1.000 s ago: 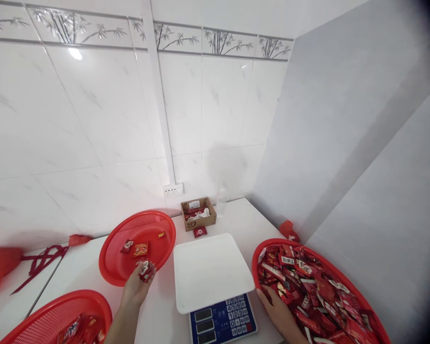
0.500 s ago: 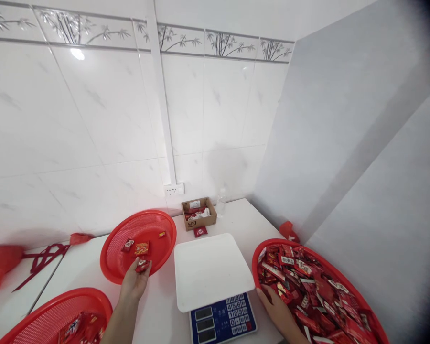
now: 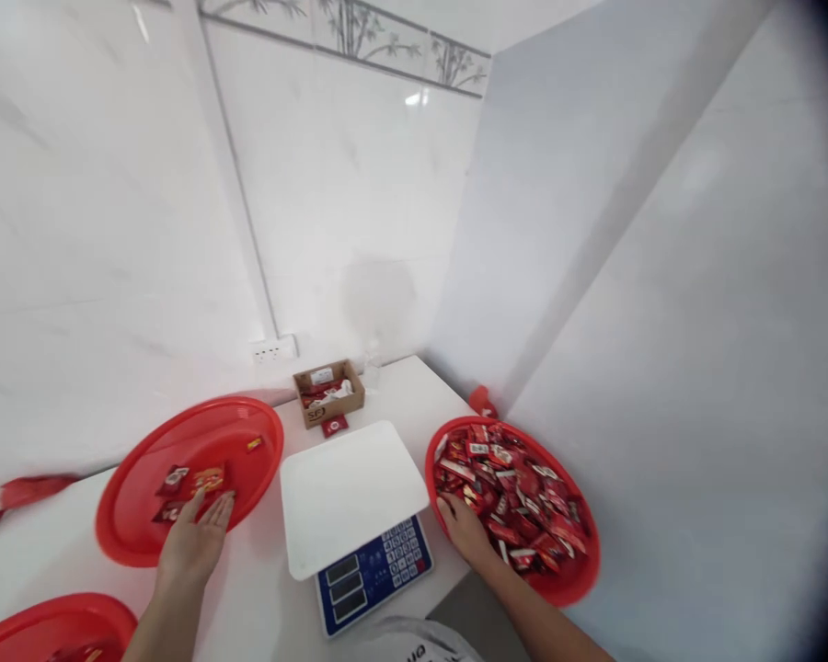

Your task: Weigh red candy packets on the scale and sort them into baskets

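nearest the camera, a pale sleeve or shirt edge (image 3: 414,646) showed at the bottom, and a red basket rim (image 3: 48,625) cut into the lower left corner. just beyond sat the scale (image 3: 359,519), its blue keypad and displays toward the person and its white platter bare on top.

the left hand (image 3: 193,542) lay palm down over the near rim of the left red basket (image 3: 186,478), fingers (image 3: 217,507) stretched out flat and close together, holding nothing. the fingertips reached just inside the basket, right beside a small dark red packet (image 3: 167,510). a little further in lay two more packets (image 3: 197,478) and a tiny one (image 3: 254,444) near the far side.

the right hand (image 3: 465,529) rested at the near left edge of the right red basket (image 3: 580,575), which was heaped with red snack packets (image 3: 514,492). its fingers were curled down among the packets; whether they clamped on one could not be told.

further back on the white table (image 3: 414,395), a loose red packet (image 3: 333,425) lay just in front of a small cardboard box (image 3: 329,393) holding red and white bits. a clear bottle (image 3: 373,363) stood beside the box, by the wall. a red scrap (image 3: 481,401) sat behind the right basket in the corner, and a wall socket (image 3: 274,349) was on the tiles. far left, red strips (image 3: 28,489) blurred at the table's edge.
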Action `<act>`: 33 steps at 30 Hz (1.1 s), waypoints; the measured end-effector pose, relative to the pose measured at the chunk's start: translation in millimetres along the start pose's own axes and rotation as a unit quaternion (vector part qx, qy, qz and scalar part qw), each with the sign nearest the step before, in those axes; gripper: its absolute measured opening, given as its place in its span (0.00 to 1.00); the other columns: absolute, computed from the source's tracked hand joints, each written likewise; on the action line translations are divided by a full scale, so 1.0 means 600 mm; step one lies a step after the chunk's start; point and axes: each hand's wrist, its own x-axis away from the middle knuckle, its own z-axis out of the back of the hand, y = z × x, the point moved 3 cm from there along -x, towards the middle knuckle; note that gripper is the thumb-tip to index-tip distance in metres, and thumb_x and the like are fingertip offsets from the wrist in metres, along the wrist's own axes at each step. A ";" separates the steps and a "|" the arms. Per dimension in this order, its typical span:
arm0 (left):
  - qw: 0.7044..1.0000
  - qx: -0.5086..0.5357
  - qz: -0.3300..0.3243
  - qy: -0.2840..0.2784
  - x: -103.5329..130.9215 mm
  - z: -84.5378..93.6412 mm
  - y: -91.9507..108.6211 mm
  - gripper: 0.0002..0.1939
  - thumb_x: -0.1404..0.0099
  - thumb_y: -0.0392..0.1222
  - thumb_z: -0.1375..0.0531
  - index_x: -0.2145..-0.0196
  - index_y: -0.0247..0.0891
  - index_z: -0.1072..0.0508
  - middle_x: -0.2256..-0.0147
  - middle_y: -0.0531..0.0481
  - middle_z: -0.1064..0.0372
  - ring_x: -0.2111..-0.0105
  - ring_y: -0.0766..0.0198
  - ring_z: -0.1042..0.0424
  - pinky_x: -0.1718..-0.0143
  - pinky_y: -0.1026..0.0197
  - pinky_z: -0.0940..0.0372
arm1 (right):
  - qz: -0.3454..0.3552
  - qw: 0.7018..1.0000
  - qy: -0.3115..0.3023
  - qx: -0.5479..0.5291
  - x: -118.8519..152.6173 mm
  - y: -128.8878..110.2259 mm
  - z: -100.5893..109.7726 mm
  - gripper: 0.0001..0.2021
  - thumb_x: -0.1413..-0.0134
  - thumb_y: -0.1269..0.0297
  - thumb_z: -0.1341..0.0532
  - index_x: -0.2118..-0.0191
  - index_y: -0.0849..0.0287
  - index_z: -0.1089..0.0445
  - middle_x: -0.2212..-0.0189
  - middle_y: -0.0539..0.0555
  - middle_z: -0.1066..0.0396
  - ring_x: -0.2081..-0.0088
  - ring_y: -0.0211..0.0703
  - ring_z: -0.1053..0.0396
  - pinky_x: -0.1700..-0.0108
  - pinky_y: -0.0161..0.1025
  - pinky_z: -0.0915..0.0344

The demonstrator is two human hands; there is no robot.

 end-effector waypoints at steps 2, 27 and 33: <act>0.998 -0.044 0.033 -0.029 0.016 -0.010 -0.028 0.10 0.35 0.34 0.51 0.60 0.36 0.32 0.65 0.46 0.31 0.65 0.65 0.28 0.64 0.63 0.31 | -0.018 1.000 -0.004 0.019 -0.009 0.005 0.004 0.21 0.43 0.60 0.54 0.49 0.63 0.34 0.49 0.61 0.33 0.46 0.46 0.38 0.43 0.42 0.46; 0.886 -0.321 0.169 -0.289 0.152 -0.104 -0.206 0.18 0.43 0.42 0.38 0.55 0.37 0.32 0.56 0.40 0.29 0.59 0.59 0.28 0.53 0.55 0.36 | -0.018 0.985 0.047 -0.167 -0.055 -0.011 0.102 0.08 0.54 0.62 0.44 0.67 0.58 0.33 0.65 0.53 0.31 0.59 0.46 0.35 0.53 0.45 0.38; 0.862 -0.362 0.130 -0.330 0.159 -0.138 -0.236 0.20 0.44 0.47 0.39 0.54 0.37 0.33 0.54 0.39 0.31 0.58 0.58 0.30 0.55 0.54 0.36 | -0.027 0.940 -0.057 -0.335 -0.064 -0.118 0.062 0.14 0.52 0.54 0.41 0.62 0.57 0.35 0.66 0.53 0.29 0.70 0.39 0.32 0.66 0.42 0.31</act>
